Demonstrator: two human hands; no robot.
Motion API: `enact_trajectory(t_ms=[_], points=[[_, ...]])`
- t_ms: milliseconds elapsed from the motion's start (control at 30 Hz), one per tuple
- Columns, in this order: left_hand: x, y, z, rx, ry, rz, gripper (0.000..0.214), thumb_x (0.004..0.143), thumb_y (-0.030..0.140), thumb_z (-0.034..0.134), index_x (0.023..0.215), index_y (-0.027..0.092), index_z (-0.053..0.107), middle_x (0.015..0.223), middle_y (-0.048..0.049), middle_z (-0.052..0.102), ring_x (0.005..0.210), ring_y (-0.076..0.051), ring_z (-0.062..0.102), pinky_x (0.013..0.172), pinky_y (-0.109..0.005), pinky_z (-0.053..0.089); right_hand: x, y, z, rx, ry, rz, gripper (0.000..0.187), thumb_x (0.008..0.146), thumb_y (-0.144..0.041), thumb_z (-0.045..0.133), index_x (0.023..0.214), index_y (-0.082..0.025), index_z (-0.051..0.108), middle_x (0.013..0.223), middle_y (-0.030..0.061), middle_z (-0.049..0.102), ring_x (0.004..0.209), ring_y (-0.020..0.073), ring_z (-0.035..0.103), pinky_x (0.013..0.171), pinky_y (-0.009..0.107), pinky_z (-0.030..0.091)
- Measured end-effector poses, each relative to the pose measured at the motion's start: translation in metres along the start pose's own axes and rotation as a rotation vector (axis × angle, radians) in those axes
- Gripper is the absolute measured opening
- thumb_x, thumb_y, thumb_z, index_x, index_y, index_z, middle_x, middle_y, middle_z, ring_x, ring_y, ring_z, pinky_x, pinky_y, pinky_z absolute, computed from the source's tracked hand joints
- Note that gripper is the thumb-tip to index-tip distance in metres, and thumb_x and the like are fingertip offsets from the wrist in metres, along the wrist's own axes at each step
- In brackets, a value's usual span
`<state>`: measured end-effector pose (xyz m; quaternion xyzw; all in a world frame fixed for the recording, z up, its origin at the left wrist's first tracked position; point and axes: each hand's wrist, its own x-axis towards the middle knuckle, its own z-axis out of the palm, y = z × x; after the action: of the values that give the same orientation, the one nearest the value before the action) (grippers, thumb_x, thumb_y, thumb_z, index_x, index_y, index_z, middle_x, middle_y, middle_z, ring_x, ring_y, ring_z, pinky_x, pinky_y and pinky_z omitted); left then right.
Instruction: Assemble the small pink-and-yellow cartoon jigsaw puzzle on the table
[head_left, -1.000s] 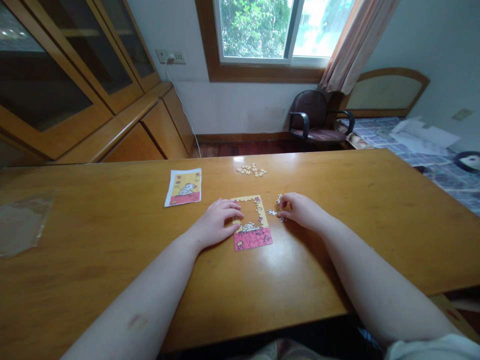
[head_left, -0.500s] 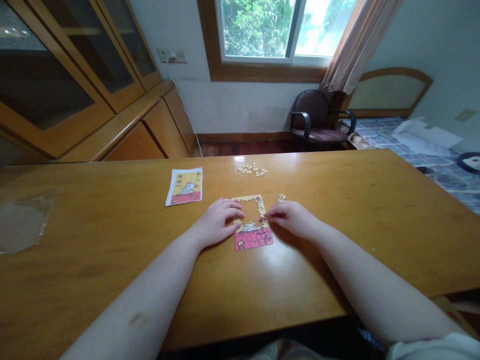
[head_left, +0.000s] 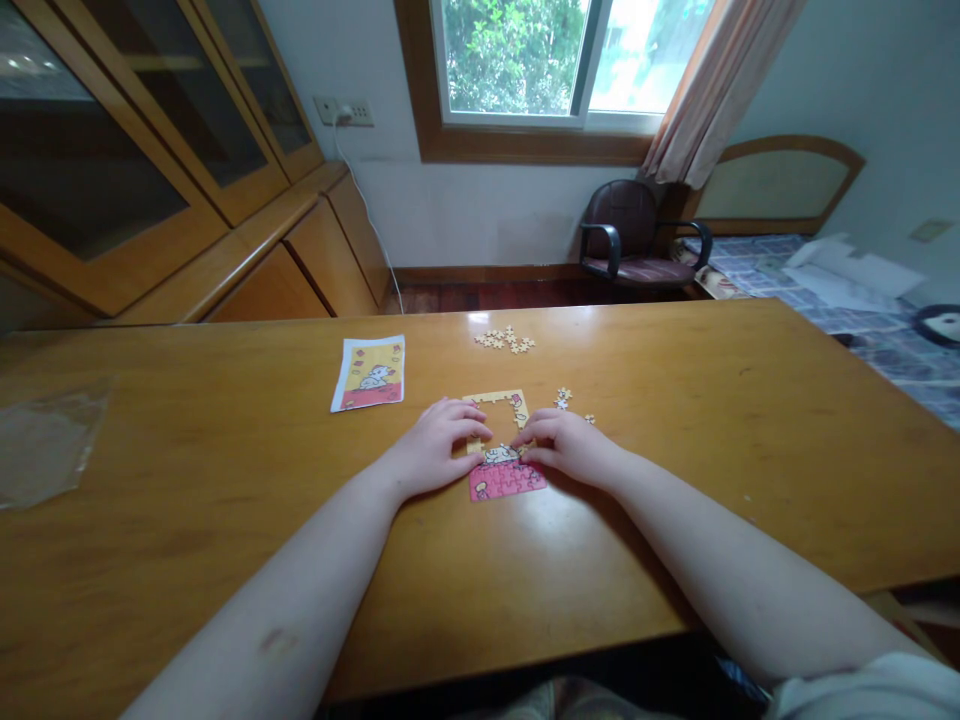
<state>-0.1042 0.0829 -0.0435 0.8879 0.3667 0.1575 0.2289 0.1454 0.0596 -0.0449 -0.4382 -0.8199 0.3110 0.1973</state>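
Observation:
A partly assembled jigsaw puzzle (head_left: 508, 480) lies on the table, its yellow border around an open middle, with a white figure and a pink band at the bottom. My left hand (head_left: 442, 445) rests along its left edge, fingers curved and spread, thumb apart, holding nothing. Over the right side reaches my right hand (head_left: 566, 445), thumb and fingertips bent close together on a puzzle piece at the white figure's edge. The fingers mostly cover that piece. Just beyond this hand lie a few loose puzzle pieces (head_left: 562, 398).
A pile of puzzle pieces (head_left: 506, 341) sits near the table's far edge. To the left are a reference picture (head_left: 373, 375) of the puzzle and a clear plastic sheet (head_left: 49, 440). An office chair (head_left: 630, 235) stands behind the wooden table (head_left: 450, 590).
My right hand has moved left and slightly nearer, from the puzzle's right edge to over its inner part, uncovering loose pieces behind it. My left hand has barely moved.

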Motion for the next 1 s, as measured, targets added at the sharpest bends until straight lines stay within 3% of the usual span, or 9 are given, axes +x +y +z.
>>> enact_trajectory(t_ms=[300,1000], points=[[-0.0007,0.0009,-0.0006,0.0,-0.008,0.038,0.026,0.079,0.036,0.062,0.102,0.028,0.07,0.122,-0.0052,0.061,0.122,-0.026,0.047,0.108,-0.046,0.034,-0.0002,0.0009,0.0016,-0.016,0.004,0.0,0.017,0.081,-0.019,0.066,0.096,-0.02,0.074,0.092,0.006,0.067,0.09,0.0186,0.061,0.085,0.032,0.048],[-0.0008,0.0044,0.0001,0.042,-0.1,0.036,0.033,0.076,0.038,0.068,0.109,0.033,0.069,0.131,-0.0056,0.055,0.128,-0.029,0.043,0.112,-0.056,0.021,-0.0044,0.0026,0.0004,-0.13,0.009,-0.175,0.017,0.086,-0.025,0.061,0.095,-0.022,0.075,0.091,0.0067,0.064,0.084,0.0169,0.059,0.08,0.031,0.047]])
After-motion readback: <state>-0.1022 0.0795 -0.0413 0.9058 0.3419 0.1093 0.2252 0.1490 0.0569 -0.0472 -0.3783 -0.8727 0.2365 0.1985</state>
